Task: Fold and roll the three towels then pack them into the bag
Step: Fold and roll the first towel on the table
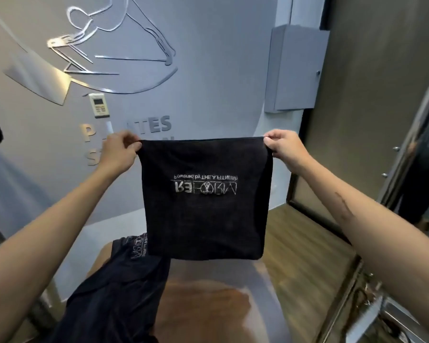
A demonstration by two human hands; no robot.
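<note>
Now folding | black towel (204, 196) hung in the air over the table (208, 305) | left hand (120, 151) and right hand (284, 147) pinched its top corners | best kept taut, edges matched.

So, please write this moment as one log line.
left hand: pinches towel corner | right hand: pinches other corner | towel: hanging, doubled
</note>
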